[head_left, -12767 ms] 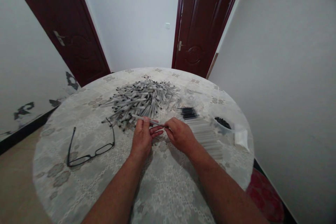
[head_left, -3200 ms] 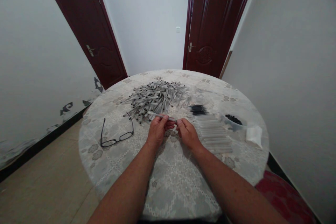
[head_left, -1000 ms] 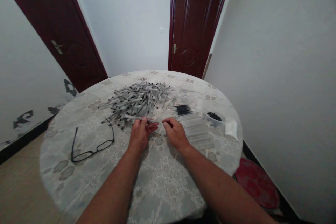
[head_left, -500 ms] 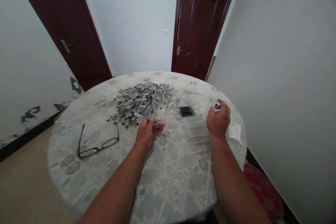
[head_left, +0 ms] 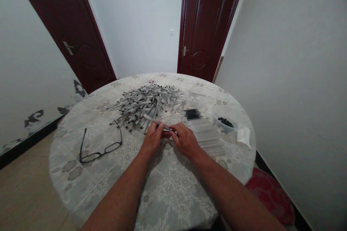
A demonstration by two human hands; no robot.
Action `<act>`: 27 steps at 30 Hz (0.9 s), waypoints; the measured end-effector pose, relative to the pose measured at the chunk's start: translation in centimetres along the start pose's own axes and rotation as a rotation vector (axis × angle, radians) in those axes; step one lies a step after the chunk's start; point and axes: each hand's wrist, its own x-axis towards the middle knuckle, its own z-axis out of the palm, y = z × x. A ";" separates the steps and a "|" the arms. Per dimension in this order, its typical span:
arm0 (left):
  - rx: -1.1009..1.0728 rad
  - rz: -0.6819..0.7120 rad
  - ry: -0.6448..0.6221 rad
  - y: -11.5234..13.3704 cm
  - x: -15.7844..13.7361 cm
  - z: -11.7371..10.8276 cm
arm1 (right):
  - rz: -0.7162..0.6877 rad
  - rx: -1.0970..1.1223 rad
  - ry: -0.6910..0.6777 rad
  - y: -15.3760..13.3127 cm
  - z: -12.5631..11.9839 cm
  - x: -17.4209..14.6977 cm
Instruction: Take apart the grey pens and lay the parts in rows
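Note:
My left hand (head_left: 154,135) is closed around a slim clear pen (head_left: 150,118), which slants from upper left down to the right. At the pen's right end, my right hand (head_left: 185,138) pinches with thumb and fingers. A small black pen cap that showed at these fingertips earlier is now hidden between them. Just beyond my left hand lies a large loose pile of pens (head_left: 149,103) with dark ends. Right of my right hand, several clear pens (head_left: 207,135) lie side by side in a row, with black parts (head_left: 192,114) at the far end.
A clear bowl (head_left: 230,129) of small black caps (head_left: 225,122) stands at the right, with a white packet (head_left: 243,138) beside it. Eyeglasses (head_left: 101,153) lie open at the left. A patterned cloth (head_left: 173,195) covers the round table. A red stool (head_left: 271,196) is below its right edge.
My right hand has moved left from above the bowl to the pen's right end, so the bowl of black caps now shows. My left hand keeps the pen in nearly the same place.

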 end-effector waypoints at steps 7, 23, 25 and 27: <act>0.010 0.026 0.090 0.1 0.2 -0.5 | -0.021 0.059 -0.089 0.4 -1.0 -0.2; -0.010 0.029 0.368 -0.2 1.5 -1.7 | 0.252 0.730 -0.458 -1.1 -4.4 -1.0; 0.033 0.033 0.369 -0.5 1.7 -1.9 | 0.290 0.646 -0.319 -0.7 -3.9 -0.7; 0.068 0.040 0.357 -0.8 1.7 -1.9 | 0.249 0.386 -0.180 -0.3 -3.7 -0.1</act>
